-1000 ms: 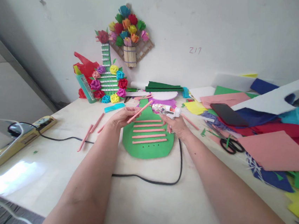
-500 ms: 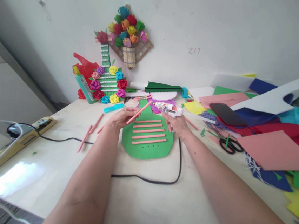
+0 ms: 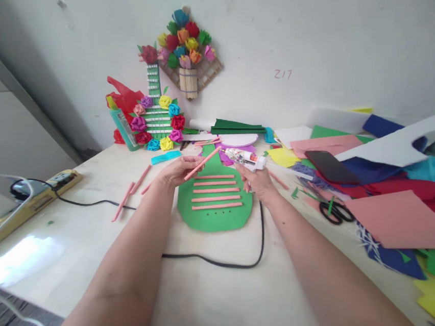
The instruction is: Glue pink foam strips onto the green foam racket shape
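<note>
Between the fingers of my left hand (image 3: 183, 170) is a pink rolled paper stick (image 3: 204, 163), tilted up to the right. My right hand (image 3: 256, 181) is wrapped round a white glue gun (image 3: 246, 158) whose nozzle points left, close to the stick's upper end. Below both hands lies a green guitar-shaped paper cutout (image 3: 211, 223) on the table. Several pink sticks (image 3: 217, 189) run across it in rows, with a row of small dark dots beneath. More loose pink sticks (image 3: 123, 201) lie left of my left forearm.
A black cord (image 3: 211, 261) loops over the table. Scissors (image 3: 336, 212), a phone (image 3: 332, 166) and coloured paper sheets (image 3: 404, 217) cover the right side. A flower-trimmed guitar model (image 3: 157, 111) and a glue bottle (image 3: 124, 127) stand at the back left; a power strip (image 3: 59, 182) lies left.
</note>
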A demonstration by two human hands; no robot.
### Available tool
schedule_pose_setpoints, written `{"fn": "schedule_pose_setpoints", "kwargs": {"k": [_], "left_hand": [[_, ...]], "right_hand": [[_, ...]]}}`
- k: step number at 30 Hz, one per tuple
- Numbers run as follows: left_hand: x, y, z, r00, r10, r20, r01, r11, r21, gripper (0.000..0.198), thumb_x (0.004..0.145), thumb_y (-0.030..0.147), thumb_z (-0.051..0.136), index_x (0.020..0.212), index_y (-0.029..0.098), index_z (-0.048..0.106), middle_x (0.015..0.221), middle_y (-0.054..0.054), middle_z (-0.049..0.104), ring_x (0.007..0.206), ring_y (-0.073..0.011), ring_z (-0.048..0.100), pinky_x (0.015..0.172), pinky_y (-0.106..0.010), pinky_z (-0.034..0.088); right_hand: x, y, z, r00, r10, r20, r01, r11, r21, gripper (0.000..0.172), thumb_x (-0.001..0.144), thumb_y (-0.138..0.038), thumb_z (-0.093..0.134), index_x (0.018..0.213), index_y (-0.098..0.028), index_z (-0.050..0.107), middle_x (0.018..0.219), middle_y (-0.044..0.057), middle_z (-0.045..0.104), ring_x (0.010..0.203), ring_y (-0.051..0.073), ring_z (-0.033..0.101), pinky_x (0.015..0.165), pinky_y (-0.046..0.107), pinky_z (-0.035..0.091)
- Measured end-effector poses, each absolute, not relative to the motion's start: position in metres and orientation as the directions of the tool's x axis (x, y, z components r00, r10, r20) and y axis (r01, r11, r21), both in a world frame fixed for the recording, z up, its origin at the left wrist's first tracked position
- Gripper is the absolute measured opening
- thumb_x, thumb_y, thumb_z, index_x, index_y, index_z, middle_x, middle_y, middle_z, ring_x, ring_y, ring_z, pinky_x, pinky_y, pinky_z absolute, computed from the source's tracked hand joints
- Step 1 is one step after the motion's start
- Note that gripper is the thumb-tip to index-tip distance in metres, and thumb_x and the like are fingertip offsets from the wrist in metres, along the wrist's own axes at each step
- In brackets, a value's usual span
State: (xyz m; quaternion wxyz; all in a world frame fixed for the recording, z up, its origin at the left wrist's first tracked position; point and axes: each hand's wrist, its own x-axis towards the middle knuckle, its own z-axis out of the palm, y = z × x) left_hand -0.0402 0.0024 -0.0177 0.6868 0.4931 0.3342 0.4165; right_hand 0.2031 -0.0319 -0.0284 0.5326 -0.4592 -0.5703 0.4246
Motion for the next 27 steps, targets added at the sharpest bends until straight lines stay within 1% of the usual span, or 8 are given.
{"fn": "schedule_pose_setpoints", "kwargs": {"k": [5,11,15,21,27], "left_hand": [[-0.0405,0.0026,-0.0181,0.440,0.897,-0.044,-0.242,0.165,0.956,0.022,0.062,0.014,0.068,0.081,0.005,0.064,0.063,-0.007,0.061,0.043,-0.0069,0.052,0.035,-0.013,0.036],[-0.0398,0.0015,-0.0169,0.440,0.897,-0.050,-0.232,0.167,0.958,0.021,0.061,0.015,0.069,0.079,0.006,0.064,0.062,-0.006,0.061,0.041,-0.0057,0.050,0.034,-0.013,0.035],[-0.0397,0.0012,-0.0162,0.443,0.895,-0.043,-0.220,0.155,0.963,0.019,0.061,0.015,0.069,0.077,0.005,0.064,0.062,-0.007,0.061,0.041,-0.0055,0.050,0.034,-0.013,0.034],[-0.0394,0.0014,-0.0161,0.428,0.903,-0.046,-0.230,0.158,0.960,0.019,0.061,0.013,0.068,0.078,0.005,0.064,0.062,-0.007,0.061,0.042,-0.0059,0.050,0.035,-0.013,0.035],[-0.0391,0.0010,-0.0157,0.429,0.902,-0.046,-0.253,0.169,0.953,0.017,0.062,0.012,0.066,0.078,0.005,0.064,0.061,-0.006,0.060,0.042,-0.0054,0.050,0.035,-0.013,0.035]], "right_hand": [[0.2015,-0.0339,-0.0262,-0.031,0.978,0.204,0.077,0.206,-0.975,0.036,0.060,-0.051,0.066,0.066,-0.017,0.055,0.044,-0.005,0.048,0.027,0.007,0.040,0.024,0.020,0.030],[0.2021,-0.0320,-0.0281,0.000,0.976,0.218,0.060,0.218,-0.974,0.036,0.061,-0.050,0.066,0.061,-0.017,0.051,0.043,-0.005,0.047,0.026,0.007,0.040,0.024,0.020,0.030],[0.2025,-0.0319,-0.0280,0.003,0.976,0.217,0.060,0.216,-0.975,0.036,0.060,-0.050,0.066,0.062,-0.017,0.051,0.043,-0.005,0.047,0.026,0.007,0.040,0.024,0.020,0.030],[0.1999,-0.0328,-0.0274,-0.043,0.972,0.230,0.096,0.233,-0.968,0.036,0.060,-0.051,0.065,0.063,-0.018,0.054,0.042,-0.005,0.047,0.026,0.008,0.040,0.024,0.021,0.031],[0.1984,-0.0321,-0.0300,-0.108,0.968,0.226,0.130,0.239,-0.962,0.036,0.061,-0.052,0.065,0.060,-0.018,0.055,0.039,-0.004,0.046,0.027,0.009,0.040,0.025,0.021,0.032]]}}
